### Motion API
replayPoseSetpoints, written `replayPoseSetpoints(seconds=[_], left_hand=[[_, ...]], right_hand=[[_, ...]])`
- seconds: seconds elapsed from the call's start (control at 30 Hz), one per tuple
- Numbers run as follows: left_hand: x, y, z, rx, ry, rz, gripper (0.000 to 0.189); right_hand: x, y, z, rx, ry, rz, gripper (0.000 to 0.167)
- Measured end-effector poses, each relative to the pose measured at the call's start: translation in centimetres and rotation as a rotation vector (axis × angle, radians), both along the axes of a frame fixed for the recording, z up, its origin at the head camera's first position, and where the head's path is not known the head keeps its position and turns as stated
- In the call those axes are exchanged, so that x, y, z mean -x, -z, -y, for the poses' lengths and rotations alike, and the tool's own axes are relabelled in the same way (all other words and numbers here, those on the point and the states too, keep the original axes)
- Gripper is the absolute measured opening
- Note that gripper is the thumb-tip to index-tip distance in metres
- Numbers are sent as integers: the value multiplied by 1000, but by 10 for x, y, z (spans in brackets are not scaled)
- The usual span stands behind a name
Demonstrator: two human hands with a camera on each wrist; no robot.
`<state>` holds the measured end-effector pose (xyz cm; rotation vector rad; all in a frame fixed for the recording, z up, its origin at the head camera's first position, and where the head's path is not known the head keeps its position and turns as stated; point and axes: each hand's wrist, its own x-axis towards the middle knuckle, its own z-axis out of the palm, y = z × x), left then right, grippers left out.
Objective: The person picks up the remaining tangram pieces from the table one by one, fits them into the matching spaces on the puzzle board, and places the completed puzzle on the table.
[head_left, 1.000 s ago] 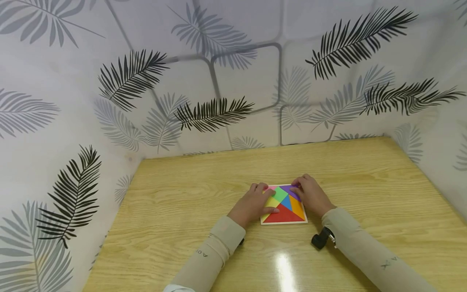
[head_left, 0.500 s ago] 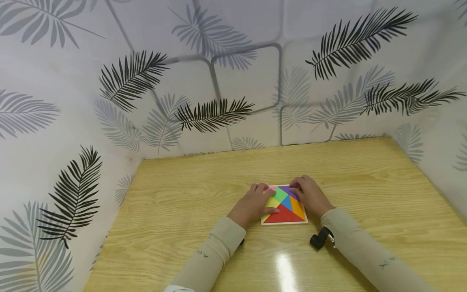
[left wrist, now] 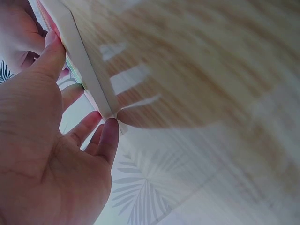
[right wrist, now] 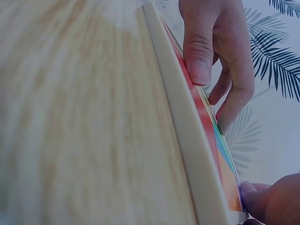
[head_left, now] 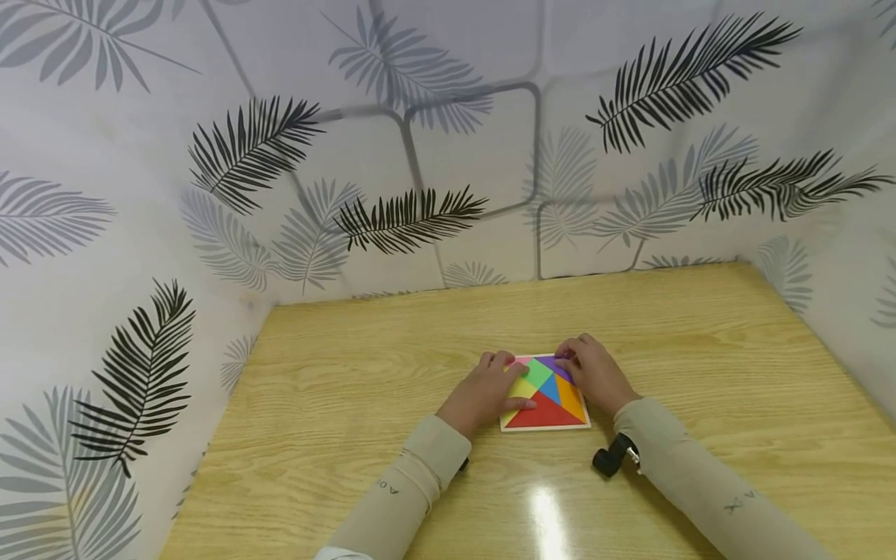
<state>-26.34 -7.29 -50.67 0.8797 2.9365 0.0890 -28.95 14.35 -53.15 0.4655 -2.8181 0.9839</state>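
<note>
A square tangram puzzle [head_left: 549,412] lies on the table, its coloured pieces filling a pale frame [right wrist: 187,136]. My left hand [head_left: 481,390] spreads over the left side, with the thumb on the red triangle [head_left: 546,416] and a finger by the green square [head_left: 537,373]. In the left wrist view, fingertips of my left hand [left wrist: 61,136] touch the frame's edge and corner. At the far right corner, my right hand [head_left: 595,373] has its thumb on the purple triangle [head_left: 564,371] and curled fingers at the far edge. Those fingertips are partly hidden.
The wooden table [head_left: 364,350] reaches back to a leaf-patterned cloth wall [head_left: 469,155], which also rises at both sides. A black wrist device [head_left: 612,457] hangs below the right cuff. Light glares on the table in front of the puzzle.
My right hand's fingertips have shifted slightly left along the far edge, and the right wrist has moved a little left. The left hand and the puzzle have stayed put.
</note>
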Motion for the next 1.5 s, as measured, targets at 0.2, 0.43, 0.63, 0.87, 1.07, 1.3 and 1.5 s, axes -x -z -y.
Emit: replayPoseSetpoints(seconds=[0.2, 0.43, 0.63, 0.87, 1.07, 1.3, 1.5], left_hand=[[0, 1, 0, 4, 1, -11, 69], [-2, -1, 1, 4, 6, -6, 70], [-3, -3, 2, -12, 22, -21, 69], [-2, -2, 1, -18, 64, -37, 65], [-6, -1, 2, 31, 104, -78, 61], [-13, 0, 6, 25, 157, -95, 68], [-19, 11, 7, -76, 182, -94, 62]], right_hand=[[-4, -3, 0, -8, 3, 1, 8], [-13, -6, 2, -25, -11, -5, 10], [-23, -7, 4, -84, -36, -84, 11], [-36, -8, 6, -181, -106, -182, 22], [-48, -7, 7, -222, -182, -212, 28], [-64, -6, 9, -219, -254, -224, 33], [-67, -4, 7, -206, -270, -226, 32]])
